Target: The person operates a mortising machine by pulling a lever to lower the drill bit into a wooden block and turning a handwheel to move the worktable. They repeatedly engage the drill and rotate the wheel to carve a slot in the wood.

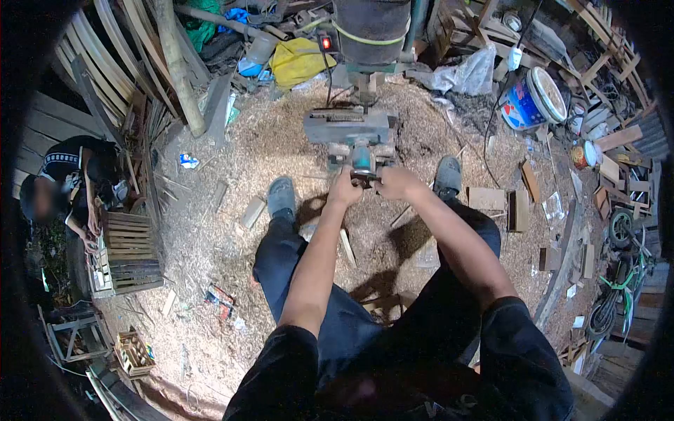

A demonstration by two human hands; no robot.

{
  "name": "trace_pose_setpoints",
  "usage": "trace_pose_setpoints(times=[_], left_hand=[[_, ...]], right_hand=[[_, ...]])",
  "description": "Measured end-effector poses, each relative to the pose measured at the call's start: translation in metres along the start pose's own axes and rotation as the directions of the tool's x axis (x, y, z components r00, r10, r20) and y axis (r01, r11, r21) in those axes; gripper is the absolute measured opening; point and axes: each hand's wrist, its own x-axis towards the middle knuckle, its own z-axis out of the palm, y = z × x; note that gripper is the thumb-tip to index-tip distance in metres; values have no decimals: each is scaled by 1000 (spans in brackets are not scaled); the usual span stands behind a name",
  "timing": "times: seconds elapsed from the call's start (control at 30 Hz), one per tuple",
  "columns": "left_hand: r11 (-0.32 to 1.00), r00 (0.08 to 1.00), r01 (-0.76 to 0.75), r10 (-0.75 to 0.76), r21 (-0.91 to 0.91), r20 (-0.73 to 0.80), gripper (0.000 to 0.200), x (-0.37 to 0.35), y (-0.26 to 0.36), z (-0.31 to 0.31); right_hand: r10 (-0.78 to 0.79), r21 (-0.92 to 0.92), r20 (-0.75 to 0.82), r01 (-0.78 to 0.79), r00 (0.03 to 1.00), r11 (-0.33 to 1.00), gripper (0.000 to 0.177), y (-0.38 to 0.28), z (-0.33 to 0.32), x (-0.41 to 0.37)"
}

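In the head view, my left hand (345, 188) and my right hand (399, 184) meet in front of my body, fingers closed around a small dark piece (362, 181). I cannot tell what kind of thing that piece is. It sits right at the near end of a teal-bodied tool (361, 158), which is mounted on a low grey machine (351, 128). My fingers cover much of the dark piece.
Shavings cover the floor (232, 158). At left, another person (77, 179) has hands at a slatted wooden crate (130, 252). Wood offcuts (518, 210), a paint bucket (537, 98) and a green-framed bike (621, 288) stand to the right. A yellow sack (298, 63) lies behind.
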Motion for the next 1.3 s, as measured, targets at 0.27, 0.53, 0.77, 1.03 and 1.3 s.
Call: trace_pose_setpoints(times=[0.27,0.53,0.77,1.03,1.3], left_hand=[[996,996,15,-22,-89,-85,56,-16,12,4],[987,983,124,-136,-98,-125,83,-60,1,14],[992,929,-115,87,-55,-360,72,-44,24,4],[814,575,-569,492,112,-654,67,-3,184,-164],[705,259,-531,663,470,-702,55,54,297,-251]], right_hand=[[17,6,-33,-17,999,1000,30,23,-12,13],[196,-6,107,-196,975,981,27,12,33,11],[249,260,-272,-178,930,949,30,2,-14,-5],[253,512,-811,430,527,744,37,38,-177,44],[493,566,-822,492,283,661,68,4,-343,78]])
